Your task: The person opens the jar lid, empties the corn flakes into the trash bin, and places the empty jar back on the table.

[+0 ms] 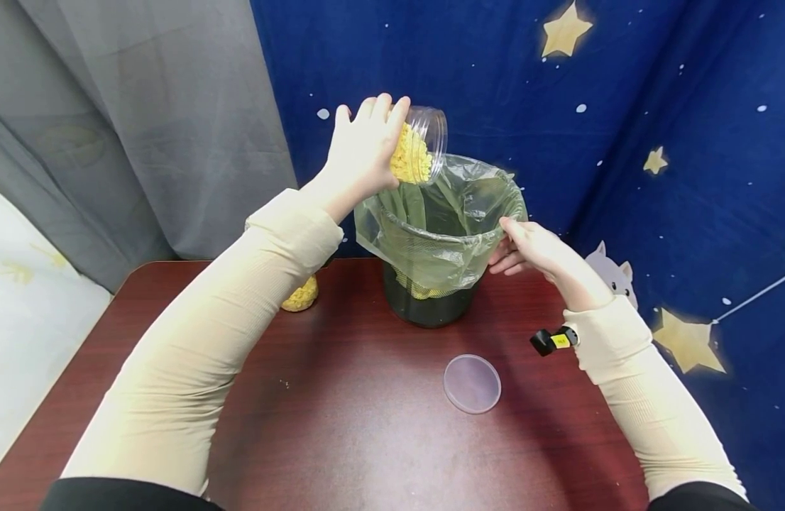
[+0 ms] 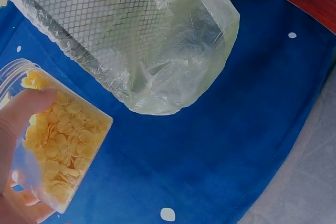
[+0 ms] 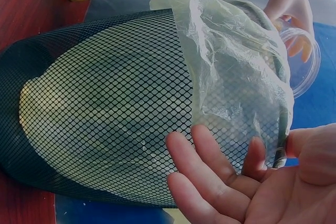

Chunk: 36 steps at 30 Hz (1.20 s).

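My left hand (image 1: pixel 362 147) grips a clear plastic jar (image 2: pixel 79 106), tipped on its side with its mouth toward the bin. Yellow flakes (image 1: pixel 410 156) lie inside it, heaped up to near the mouth. Below stands a dark mesh trash bin (image 1: pixel 424 306), lined with a thin pale-green plastic bag (image 1: pixel 424 259) folded over its rim. My right hand (image 1: pixel 533 248) pinches the rim and bag on the right side, thumb over the top, other fingers (image 3: pixel 202 148) spread along the outside. Something yellowish shows through the mesh low in the bin.
A round clear lid (image 1: pixel 472 384) lies flat on the dark red table (image 1: pixel 354 433) in front of the bin. Left of the bin, partly behind my left sleeve, is another jar of yellow flakes (image 1: pixel 301 294). A blue starry curtain (image 1: pixel 482 78) hangs close behind.
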### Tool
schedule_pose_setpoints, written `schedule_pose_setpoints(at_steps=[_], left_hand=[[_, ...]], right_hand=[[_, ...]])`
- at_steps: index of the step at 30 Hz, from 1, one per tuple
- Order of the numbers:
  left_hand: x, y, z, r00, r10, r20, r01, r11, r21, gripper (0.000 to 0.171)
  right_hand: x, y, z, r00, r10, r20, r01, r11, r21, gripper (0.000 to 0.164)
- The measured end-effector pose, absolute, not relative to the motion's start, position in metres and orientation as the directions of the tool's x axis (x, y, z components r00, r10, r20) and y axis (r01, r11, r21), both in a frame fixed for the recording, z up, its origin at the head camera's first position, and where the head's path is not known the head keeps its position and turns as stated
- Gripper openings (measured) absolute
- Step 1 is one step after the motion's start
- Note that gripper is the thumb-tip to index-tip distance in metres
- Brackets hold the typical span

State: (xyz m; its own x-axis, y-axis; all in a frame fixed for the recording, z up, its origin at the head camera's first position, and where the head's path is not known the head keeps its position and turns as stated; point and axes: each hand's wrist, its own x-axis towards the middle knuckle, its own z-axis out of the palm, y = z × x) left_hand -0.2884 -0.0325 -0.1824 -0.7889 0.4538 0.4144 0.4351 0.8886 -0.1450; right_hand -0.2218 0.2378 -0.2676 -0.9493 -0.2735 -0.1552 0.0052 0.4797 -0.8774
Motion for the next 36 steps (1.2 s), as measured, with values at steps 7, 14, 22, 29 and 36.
schedule_pose_setpoints(at_steps=[7, 14, 22, 29, 36], left_hand=[[-0.289, -0.0301, -0.1846, -0.767, 0.479, 0.427, 0.448, 0.876, -0.177, 0.103], [-0.2881, -0.0288, -0.1861, -0.767, 0.487, 0.418, 0.445, 0.873, -0.199, 0.105], [-0.2884, -0.0289, -0.1862, -0.764, 0.498, 0.409, 0.449, 0.867, -0.218, 0.104], [-0.2883, -0.0285, -0.1847, -0.764, 0.506, 0.4, 0.451, 0.862, -0.229, 0.105], [-0.2866, -0.0276, -0.1818, -0.743, 0.518, 0.423, 0.471, 0.854, -0.219, 0.102]], right_hand=[[-0.221, 0.2395, -0.2671, -0.95, -0.27, -0.156, 0.003, 0.491, -0.871, 0.051], [-0.2209, 0.2393, -0.2674, -0.949, -0.273, -0.157, 0.005, 0.487, -0.873, 0.051], [-0.2207, 0.2381, -0.268, -0.948, -0.277, -0.156, 0.006, 0.474, -0.881, 0.049], [-0.2212, 0.2388, -0.2689, -0.949, -0.276, -0.153, 0.007, 0.465, -0.885, 0.051], [-0.2208, 0.2389, -0.2677, -0.95, -0.272, -0.152, 0.008, 0.467, -0.884, 0.05]])
